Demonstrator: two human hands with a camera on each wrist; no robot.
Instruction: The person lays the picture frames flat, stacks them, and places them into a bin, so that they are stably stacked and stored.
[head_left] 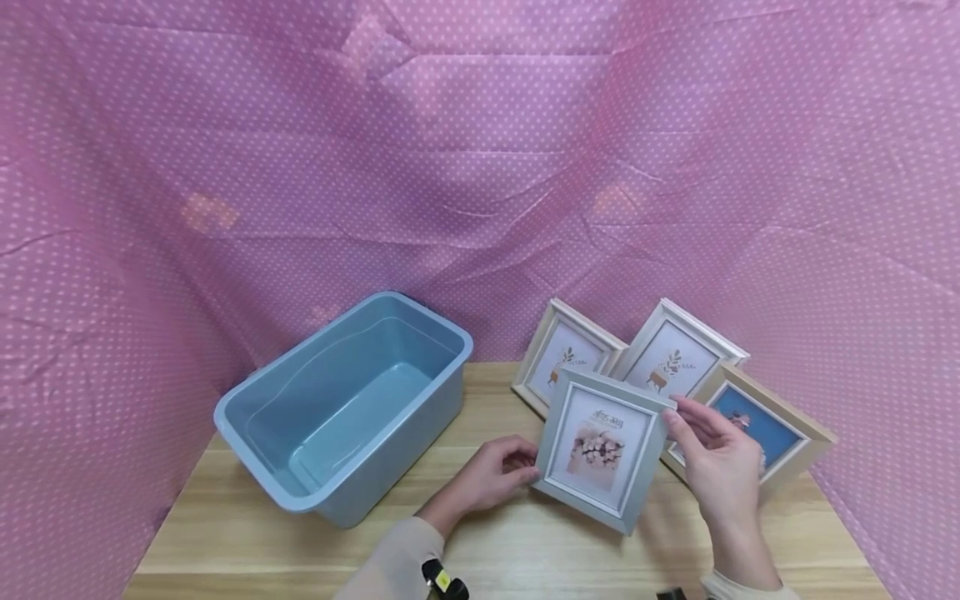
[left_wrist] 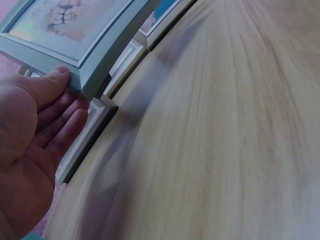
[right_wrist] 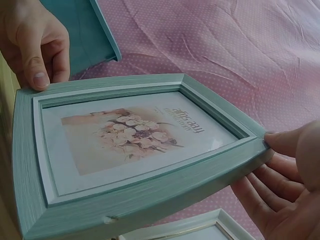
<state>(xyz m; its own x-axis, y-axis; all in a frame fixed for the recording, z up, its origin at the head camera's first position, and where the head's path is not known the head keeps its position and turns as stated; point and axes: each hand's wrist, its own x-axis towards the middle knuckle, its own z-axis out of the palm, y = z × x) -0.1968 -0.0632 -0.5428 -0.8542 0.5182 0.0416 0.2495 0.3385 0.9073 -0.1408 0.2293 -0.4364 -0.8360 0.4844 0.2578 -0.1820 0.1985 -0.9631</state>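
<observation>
Both hands hold a grey-green picture frame (head_left: pixel 599 450) with a flower picture, tilted above the table. My left hand (head_left: pixel 498 473) pinches its lower left corner; in the left wrist view the thumb (left_wrist: pixel 56 75) lies on the front face, fingers behind. At the upper right corner my right hand (head_left: pixel 722 458) grips the edge, thumb on the front, fingers underneath, as the right wrist view shows. Behind it stand a cream picture frame (head_left: pixel 525 379) and a white picture frame (head_left: pixel 731 350), both with plant prints. A light wood picture frame (head_left: pixel 806 446) with a blue picture is partly hidden behind my right hand.
A blue-grey plastic bin (head_left: pixel 450 392) stands on the left of the wooden table (head_left: pixel 510 567), its open top facing up. Pink dotted cloth (head_left: pixel 480 183) hangs behind and at both sides. The several standing frames overlap one another at the right.
</observation>
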